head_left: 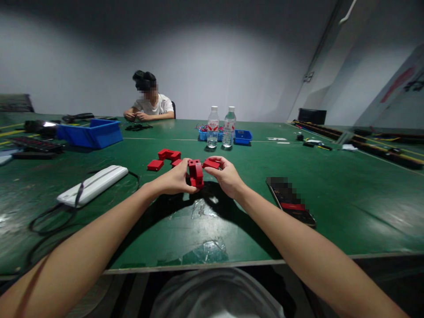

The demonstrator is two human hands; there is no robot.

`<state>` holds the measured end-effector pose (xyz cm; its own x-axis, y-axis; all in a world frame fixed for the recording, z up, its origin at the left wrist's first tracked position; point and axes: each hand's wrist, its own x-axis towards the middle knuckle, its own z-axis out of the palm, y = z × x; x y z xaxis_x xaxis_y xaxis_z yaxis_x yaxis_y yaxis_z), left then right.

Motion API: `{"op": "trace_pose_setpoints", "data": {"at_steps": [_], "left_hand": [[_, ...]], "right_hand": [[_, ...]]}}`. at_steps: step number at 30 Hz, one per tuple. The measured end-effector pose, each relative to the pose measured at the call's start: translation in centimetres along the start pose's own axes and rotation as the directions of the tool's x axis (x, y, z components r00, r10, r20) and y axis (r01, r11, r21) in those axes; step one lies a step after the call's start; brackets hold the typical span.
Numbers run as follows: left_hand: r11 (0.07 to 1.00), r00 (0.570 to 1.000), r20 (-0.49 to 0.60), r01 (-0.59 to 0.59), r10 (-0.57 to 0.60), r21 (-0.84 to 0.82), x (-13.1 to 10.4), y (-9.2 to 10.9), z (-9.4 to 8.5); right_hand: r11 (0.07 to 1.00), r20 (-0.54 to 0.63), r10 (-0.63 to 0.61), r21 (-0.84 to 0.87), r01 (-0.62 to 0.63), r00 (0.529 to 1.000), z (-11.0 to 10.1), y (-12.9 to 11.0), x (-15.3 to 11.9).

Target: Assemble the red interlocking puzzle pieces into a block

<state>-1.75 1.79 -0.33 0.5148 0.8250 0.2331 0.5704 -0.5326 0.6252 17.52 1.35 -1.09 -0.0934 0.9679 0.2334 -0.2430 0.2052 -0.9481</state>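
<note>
Head view, left hand [175, 180] fingers grasping blocky red plastic assembly [196, 174], right hand [225, 175] fingers pinching flat red piece [211, 164]

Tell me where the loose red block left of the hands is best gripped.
The loose red block lies flat and apart from the other red pieces. Probably best taken from above, the grip across its two long side faces, left hand being nearest.

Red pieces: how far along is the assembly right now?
Partly built: the left hand holds a red block assembly of several joined pieces. In hand: the right hand grips a flat red piece beside it, not yet attached. Left: loose red pieces lie on the green table.
</note>
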Motion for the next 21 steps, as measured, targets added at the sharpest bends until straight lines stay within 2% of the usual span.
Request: {"op": "trace_pose_setpoints", "data": {"at_steps": [5, 11, 15, 18, 21], "left_hand": [[1.000, 1.000, 0.012, 0.005, -0.005, 0.022, 0.04, 0.14, 0.01], [0.999, 1.000, 0.017, 0.003, -0.004, 0.044, 0.02, 0.20, -0.02], [1.000, 1.000, 0.029, 0.004, -0.004, -0.005, -0.03, 0.26, -0.07], [1.000, 1.000, 0.025, 0.007, -0.007, 0.005, -0.02, 0.23, -0.07], [0.999, 1.000, 0.021, 0.009, -0.010, 0.047, -0.01, 0.26, -0.08]], "right_hand": [[0.996, -0.079, -0.051, -0.081, 0.045, 0.996, -0.16, 0.12, -0.03], [0.977, -0.109, -0.131, -0.185, 0.109, 0.985, 0.00, -0.27, -0.30], [0.947, -0.093, -0.191, -0.281, 0.158, 0.977, 0.04, -0.38, -0.44], [0.958, -0.094, -0.165, -0.251, 0.137, 0.982, 0.13, -0.33, -0.46], [0.985, -0.109, -0.088, -0.155, 0.071, 0.990, 0.25, -0.22, -0.39]]}}
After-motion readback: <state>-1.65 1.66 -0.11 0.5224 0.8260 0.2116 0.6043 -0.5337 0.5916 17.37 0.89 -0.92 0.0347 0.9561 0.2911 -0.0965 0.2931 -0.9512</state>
